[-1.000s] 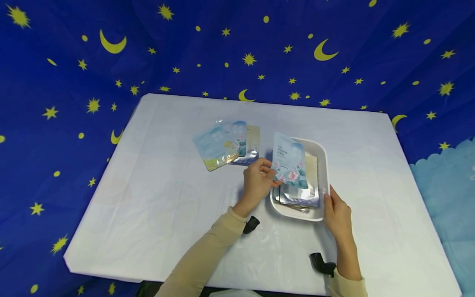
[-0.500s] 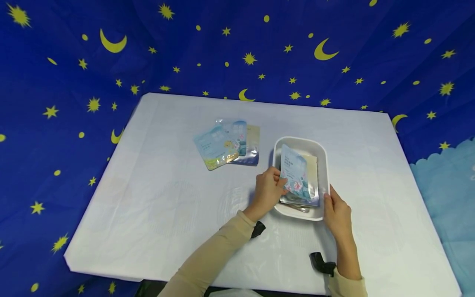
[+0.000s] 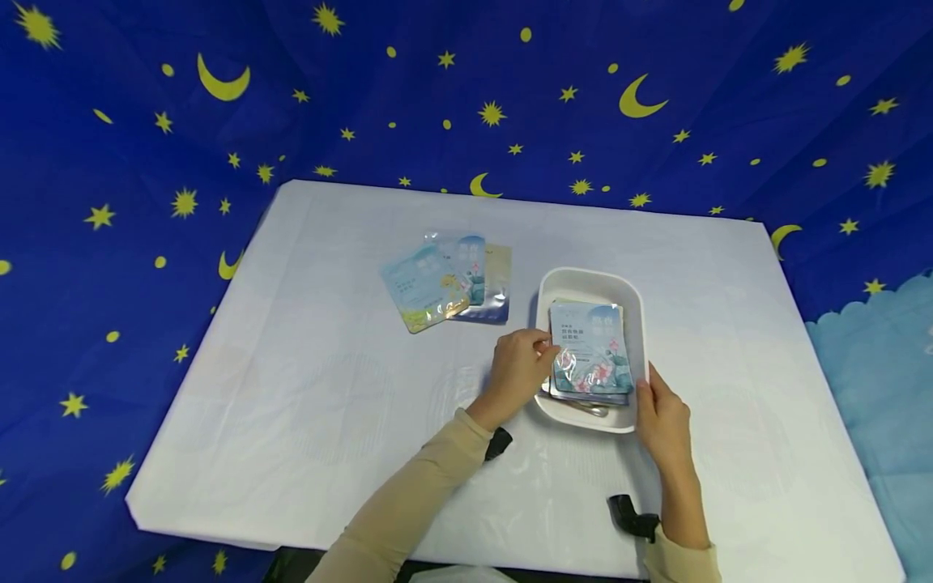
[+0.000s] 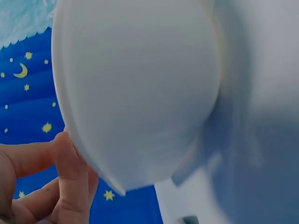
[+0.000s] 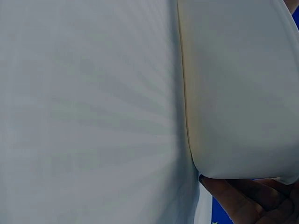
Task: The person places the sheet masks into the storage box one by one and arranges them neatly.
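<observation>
A white plastic tub stands on the table, holding a stack of flat packets. On top lies a pale blue sheet mask packet with pink flowers. My left hand reaches over the tub's left rim, thumb and forefinger pinching that packet's left edge. In the left wrist view its curled fingers show at the rim, while the packet is hidden behind the tub wall. My right hand grips the tub's right side, thumb at the rim. The right wrist view shows those fingers against the outer wall.
Left of the tub, several packets overlap on the white-covered table: a light blue one with yellow flowers, a blue flowered one, and a gold-and-silver one. A blue star-patterned cloth hangs behind.
My left hand has lowered the flowered packet from above the tub, right and down, until it lies flat on the stack. The right hand stays at the tub's side.
</observation>
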Demonstrator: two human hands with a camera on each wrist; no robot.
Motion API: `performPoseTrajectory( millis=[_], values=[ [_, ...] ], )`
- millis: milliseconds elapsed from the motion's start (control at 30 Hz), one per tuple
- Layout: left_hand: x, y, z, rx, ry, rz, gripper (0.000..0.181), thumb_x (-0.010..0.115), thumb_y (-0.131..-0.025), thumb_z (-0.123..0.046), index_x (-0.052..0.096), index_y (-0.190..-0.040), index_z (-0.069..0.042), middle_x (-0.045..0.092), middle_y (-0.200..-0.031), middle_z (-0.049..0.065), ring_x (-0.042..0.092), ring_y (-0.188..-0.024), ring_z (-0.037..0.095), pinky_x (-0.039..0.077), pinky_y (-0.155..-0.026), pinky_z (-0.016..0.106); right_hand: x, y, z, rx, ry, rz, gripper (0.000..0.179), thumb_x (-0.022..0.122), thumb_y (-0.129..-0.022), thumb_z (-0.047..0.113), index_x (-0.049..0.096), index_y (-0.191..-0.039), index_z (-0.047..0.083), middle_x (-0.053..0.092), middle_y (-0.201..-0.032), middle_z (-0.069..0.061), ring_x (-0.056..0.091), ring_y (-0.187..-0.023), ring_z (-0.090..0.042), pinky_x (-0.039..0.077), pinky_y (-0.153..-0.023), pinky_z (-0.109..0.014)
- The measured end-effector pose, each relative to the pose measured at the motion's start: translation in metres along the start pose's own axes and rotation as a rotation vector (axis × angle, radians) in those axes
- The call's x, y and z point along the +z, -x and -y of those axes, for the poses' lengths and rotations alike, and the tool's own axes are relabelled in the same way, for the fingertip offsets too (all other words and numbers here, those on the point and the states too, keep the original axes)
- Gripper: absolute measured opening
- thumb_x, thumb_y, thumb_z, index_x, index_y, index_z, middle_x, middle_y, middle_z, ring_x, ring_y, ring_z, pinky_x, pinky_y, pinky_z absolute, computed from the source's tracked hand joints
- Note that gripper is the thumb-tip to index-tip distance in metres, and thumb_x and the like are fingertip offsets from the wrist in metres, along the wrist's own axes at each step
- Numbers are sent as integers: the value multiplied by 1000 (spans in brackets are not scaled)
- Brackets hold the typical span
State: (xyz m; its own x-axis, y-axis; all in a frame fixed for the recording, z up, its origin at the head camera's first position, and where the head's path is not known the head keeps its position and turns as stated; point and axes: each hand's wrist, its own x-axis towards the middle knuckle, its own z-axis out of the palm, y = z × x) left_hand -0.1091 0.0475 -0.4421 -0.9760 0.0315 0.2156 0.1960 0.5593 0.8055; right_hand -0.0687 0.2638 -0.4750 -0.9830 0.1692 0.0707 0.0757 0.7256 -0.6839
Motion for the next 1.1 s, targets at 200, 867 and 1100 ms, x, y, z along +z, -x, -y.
performPoseTrajectory(
  millis=[200, 867, 1100],
  values=[
    [-15, -4, 11, -54, 44, -91, 18, 73, -85, -9, 74, -98, 3, 73, -75, 9, 69, -60, 17, 55, -67, 27, 0, 0, 0, 31, 8, 18, 43, 41, -103, 14, 46, -142, -4, 62, -117, -35, 57, -88, -41, 47, -80, -60],
    [-103, -26, 96, -479, -95, -268, 34, 70, -89, -20, 68, -110, 6, 71, -96, 23, 64, -92, 39, 47, -91, 54, 0, -1, 0, 21, 8, 10, 43, 41, -103, 14, 46, -142, -4, 63, -114, -35, 56, -83, -39, 47, -75, -55],
    [-113, -33, 117, -576, -207, -192, 46, 71, -89, -26, 61, -113, 12, 62, -111, 27, 59, -104, 43, 49, -89, 53, 1, 0, -2, 14, 1, 7, 42, 41, -103, 14, 48, -141, -3, 63, -113, -35, 57, -85, -41, 48, -78, -59]
  ],
)
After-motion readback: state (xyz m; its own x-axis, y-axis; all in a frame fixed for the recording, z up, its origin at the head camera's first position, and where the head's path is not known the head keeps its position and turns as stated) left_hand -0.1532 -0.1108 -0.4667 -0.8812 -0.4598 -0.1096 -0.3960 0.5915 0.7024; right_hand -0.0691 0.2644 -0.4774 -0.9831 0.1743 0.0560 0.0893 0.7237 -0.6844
